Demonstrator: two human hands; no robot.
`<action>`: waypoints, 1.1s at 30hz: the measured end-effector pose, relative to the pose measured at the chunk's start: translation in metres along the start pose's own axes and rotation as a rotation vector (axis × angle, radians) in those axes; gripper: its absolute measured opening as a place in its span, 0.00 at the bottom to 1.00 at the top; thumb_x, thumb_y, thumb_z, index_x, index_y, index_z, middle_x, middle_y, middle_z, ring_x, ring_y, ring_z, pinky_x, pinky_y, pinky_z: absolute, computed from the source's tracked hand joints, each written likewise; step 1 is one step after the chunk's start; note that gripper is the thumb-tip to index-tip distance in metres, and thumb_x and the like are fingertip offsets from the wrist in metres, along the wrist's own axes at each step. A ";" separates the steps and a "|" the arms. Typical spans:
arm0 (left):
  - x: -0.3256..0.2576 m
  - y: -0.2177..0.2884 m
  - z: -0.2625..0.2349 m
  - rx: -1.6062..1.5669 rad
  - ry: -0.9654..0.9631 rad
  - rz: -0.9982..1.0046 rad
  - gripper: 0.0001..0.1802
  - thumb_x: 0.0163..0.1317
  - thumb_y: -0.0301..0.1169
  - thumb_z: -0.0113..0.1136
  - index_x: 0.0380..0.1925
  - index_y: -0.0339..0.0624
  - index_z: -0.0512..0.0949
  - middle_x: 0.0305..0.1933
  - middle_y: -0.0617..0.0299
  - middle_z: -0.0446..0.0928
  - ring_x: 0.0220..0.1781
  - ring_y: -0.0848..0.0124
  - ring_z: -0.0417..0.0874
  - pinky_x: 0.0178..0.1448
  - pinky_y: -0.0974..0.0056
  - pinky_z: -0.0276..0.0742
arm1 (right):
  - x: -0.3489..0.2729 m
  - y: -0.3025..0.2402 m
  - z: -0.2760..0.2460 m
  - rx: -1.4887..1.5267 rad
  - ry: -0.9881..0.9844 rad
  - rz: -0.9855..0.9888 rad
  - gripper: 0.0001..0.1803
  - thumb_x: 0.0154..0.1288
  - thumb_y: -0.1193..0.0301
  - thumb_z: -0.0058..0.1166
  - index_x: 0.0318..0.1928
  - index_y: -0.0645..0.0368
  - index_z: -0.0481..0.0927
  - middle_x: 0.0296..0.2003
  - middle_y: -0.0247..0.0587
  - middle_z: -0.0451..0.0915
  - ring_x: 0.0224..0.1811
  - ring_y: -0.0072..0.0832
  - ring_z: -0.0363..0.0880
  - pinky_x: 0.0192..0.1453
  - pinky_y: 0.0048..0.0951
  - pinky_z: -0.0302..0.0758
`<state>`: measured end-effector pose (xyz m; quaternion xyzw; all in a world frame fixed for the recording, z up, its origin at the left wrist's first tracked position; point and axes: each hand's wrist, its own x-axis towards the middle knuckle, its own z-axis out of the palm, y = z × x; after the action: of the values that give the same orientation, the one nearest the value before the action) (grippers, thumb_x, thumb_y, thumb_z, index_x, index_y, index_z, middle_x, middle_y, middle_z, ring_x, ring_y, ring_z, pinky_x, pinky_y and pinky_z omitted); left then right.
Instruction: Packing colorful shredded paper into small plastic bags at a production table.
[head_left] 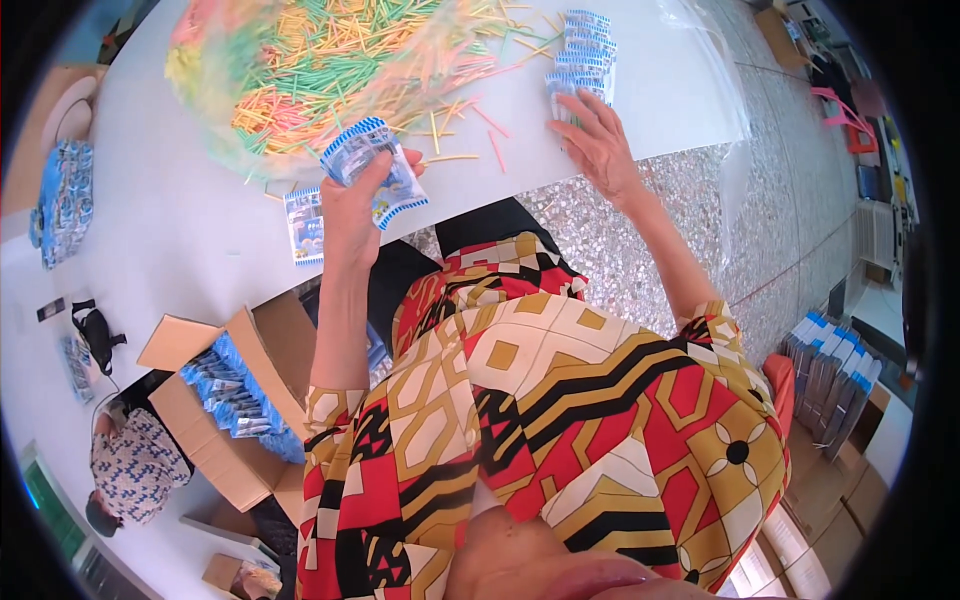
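Note:
My left hand (352, 205) grips a blue and white plastic packet (372, 165) above the white table's (160, 230) front edge. My right hand (600, 140) lies flat on the table with spread fingers, touching the near end of a row of blue and white packets (583, 55). A big heap of thin coloured sticks (330, 60), partly under clear plastic, fills the table behind both hands. A few loose sticks (470, 130) lie between my hands. One more flat packet (304, 225) rests on the table just left of my left wrist.
An open cardboard box (235, 400) of blue packets stands on the floor at my left. Another person (130, 465) sits low at the far left. More blue packets (62, 200) lie on the table's left end. Stacked packets and boxes (830, 375) stand at the right, on speckled floor (760, 220).

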<state>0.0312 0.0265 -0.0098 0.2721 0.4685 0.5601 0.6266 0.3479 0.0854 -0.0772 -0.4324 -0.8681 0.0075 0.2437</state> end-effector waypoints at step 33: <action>-0.023 0.019 -0.012 -0.019 -0.001 0.120 0.15 0.54 0.27 0.66 0.41 0.36 0.78 0.37 0.63 0.81 0.35 0.77 0.80 0.41 0.70 0.77 | 0.160 -0.131 -0.030 0.775 -0.372 -0.188 0.06 0.61 0.74 0.55 0.36 0.65 0.77 0.28 0.38 0.76 0.30 0.25 0.72 0.37 0.25 0.69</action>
<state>0.0138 0.0067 0.0078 0.2941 0.4459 0.6008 0.5948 0.1818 0.1188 0.0451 -0.2195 -0.8659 0.3879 0.2270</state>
